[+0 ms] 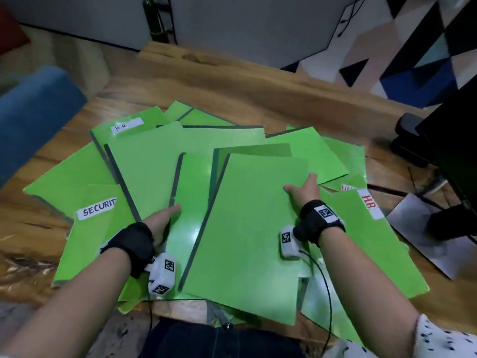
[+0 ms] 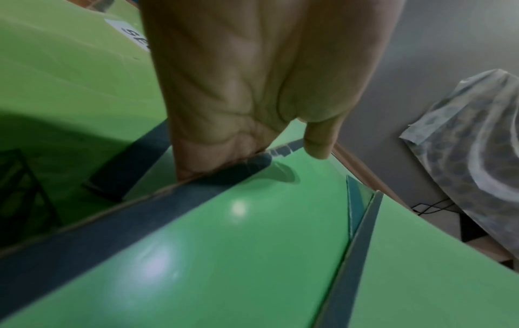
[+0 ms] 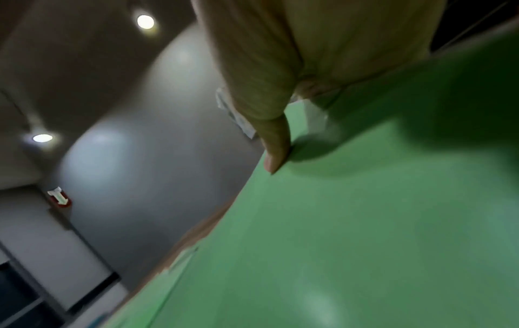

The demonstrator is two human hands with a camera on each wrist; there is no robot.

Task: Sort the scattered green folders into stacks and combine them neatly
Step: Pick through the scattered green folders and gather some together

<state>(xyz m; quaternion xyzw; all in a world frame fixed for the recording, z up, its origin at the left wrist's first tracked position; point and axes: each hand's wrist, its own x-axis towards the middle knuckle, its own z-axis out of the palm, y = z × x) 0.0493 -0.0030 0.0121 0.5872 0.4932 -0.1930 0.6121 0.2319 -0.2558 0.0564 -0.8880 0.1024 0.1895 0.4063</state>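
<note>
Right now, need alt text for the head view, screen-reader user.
A person's left hand and right hand each grip a green folder in a scattered pile on a wooden table. Visible labels read HR and SECURIT.

Green folders (image 1: 144, 161) across wooden table (image 1: 232, 81)

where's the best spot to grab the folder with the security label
Probably its bare left long edge, coming from the left: the SECURITY folder lies flat at the pile's left side, its right part tucked under the folders by the left hand, so sliding fingers under that free edge looks easiest.
</note>
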